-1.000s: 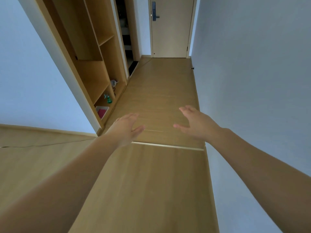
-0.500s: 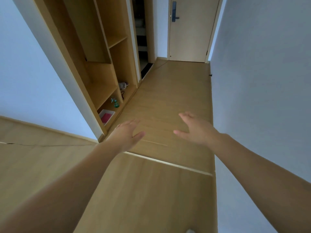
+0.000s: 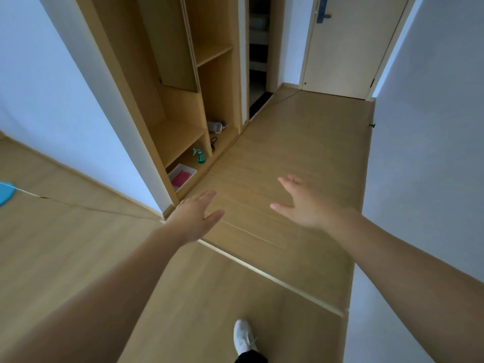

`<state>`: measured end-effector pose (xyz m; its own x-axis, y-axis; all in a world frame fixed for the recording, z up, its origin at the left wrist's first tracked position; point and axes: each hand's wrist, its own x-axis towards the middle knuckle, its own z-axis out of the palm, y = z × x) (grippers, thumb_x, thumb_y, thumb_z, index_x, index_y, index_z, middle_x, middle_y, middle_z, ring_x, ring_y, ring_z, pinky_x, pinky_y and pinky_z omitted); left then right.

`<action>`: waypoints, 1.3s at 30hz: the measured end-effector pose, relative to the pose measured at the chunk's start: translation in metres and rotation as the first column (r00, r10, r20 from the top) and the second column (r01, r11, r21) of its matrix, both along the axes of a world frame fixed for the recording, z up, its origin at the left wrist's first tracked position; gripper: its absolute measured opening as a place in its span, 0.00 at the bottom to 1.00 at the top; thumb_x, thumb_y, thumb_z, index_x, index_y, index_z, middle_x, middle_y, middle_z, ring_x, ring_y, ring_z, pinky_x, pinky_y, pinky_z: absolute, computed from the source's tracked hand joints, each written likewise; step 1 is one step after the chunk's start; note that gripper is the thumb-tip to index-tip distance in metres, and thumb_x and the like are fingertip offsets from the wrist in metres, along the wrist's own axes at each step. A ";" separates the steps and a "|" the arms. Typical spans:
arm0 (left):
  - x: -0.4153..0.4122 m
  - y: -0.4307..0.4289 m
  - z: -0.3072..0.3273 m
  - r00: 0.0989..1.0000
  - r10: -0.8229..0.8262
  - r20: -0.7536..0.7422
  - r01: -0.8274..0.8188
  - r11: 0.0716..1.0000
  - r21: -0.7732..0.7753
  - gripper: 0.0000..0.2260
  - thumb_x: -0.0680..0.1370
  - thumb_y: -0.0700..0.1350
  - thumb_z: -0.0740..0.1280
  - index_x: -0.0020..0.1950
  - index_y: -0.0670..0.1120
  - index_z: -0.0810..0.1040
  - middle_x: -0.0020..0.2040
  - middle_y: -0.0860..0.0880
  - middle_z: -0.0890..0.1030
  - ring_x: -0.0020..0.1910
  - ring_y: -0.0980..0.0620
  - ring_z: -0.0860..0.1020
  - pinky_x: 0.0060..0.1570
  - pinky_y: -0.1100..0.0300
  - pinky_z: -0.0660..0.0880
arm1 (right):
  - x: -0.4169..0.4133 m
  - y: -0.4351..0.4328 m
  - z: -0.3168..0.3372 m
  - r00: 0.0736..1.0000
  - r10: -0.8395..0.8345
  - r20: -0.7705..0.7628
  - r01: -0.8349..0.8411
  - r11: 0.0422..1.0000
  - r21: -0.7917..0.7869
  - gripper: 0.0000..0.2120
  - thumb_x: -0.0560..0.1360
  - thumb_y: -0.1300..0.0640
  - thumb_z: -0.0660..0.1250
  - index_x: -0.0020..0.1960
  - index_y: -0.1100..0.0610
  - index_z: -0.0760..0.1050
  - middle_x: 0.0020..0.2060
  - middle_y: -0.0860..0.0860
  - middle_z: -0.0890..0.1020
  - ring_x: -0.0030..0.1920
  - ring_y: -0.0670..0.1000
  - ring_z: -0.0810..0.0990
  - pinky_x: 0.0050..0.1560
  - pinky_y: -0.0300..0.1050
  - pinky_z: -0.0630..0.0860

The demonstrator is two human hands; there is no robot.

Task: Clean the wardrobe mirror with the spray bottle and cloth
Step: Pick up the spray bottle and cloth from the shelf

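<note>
My left hand (image 3: 195,218) and right hand (image 3: 303,205) reach forward, fingers straight, holding nothing. I see the spray bottle (image 3: 200,155) on the wardrobe's (image 3: 180,134) lowest shelf, near the pink cloth (image 3: 180,178) lying in a white tray (image 3: 189,167)

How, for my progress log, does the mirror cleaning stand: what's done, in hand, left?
Done: nothing visible. The green spray bottle stands on the bottom shelf of the wardrobe and the pink cloth lies in a white tray beside it, both untouched. In hand: nothing; the left hand and right hand are open and empty. Left: fetch both, then spray and wipe the mirror, which this view does not plainly show.
</note>
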<state>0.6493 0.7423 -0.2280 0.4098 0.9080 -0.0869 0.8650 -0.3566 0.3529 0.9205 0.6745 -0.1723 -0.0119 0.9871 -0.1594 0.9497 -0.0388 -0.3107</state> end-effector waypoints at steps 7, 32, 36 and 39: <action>0.015 0.116 -0.006 1.000 0.016 0.019 -0.016 1.000 0.014 0.30 0.76 0.67 0.54 0.74 0.55 0.59 0.70 0.51 0.70 0.69 0.47 0.68 0.67 0.45 0.68 | 0.023 0.128 -0.011 0.999 0.036 0.036 -0.036 0.999 0.021 0.40 0.76 0.34 0.59 0.79 0.50 0.48 0.79 0.51 0.52 0.78 0.53 0.52 0.75 0.54 0.53; 0.090 0.401 -0.018 0.976 0.207 0.067 -0.211 0.976 0.059 0.23 0.78 0.62 0.58 0.71 0.55 0.64 0.66 0.53 0.74 0.63 0.52 0.72 0.62 0.51 0.72 | 0.118 0.483 -0.025 0.965 0.264 -0.010 -0.263 0.964 0.050 0.39 0.76 0.35 0.59 0.79 0.50 0.49 0.79 0.52 0.53 0.77 0.54 0.54 0.74 0.55 0.57; 0.125 0.436 -0.019 0.957 0.278 0.079 -0.284 0.955 0.079 0.20 0.78 0.60 0.60 0.69 0.55 0.67 0.61 0.55 0.75 0.57 0.55 0.73 0.56 0.56 0.73 | 0.152 0.543 -0.024 0.945 0.328 -0.011 -0.328 0.944 0.032 0.39 0.75 0.34 0.60 0.79 0.49 0.49 0.79 0.51 0.53 0.77 0.54 0.55 0.73 0.54 0.59; 0.146 0.458 -0.019 0.931 0.357 0.079 -0.364 0.926 0.099 0.19 0.78 0.59 0.61 0.67 0.55 0.68 0.56 0.57 0.75 0.53 0.55 0.74 0.52 0.57 0.75 | 0.175 0.582 -0.022 0.924 0.383 -0.003 -0.383 0.924 0.019 0.39 0.75 0.34 0.60 0.79 0.49 0.51 0.79 0.51 0.53 0.77 0.54 0.56 0.73 0.54 0.60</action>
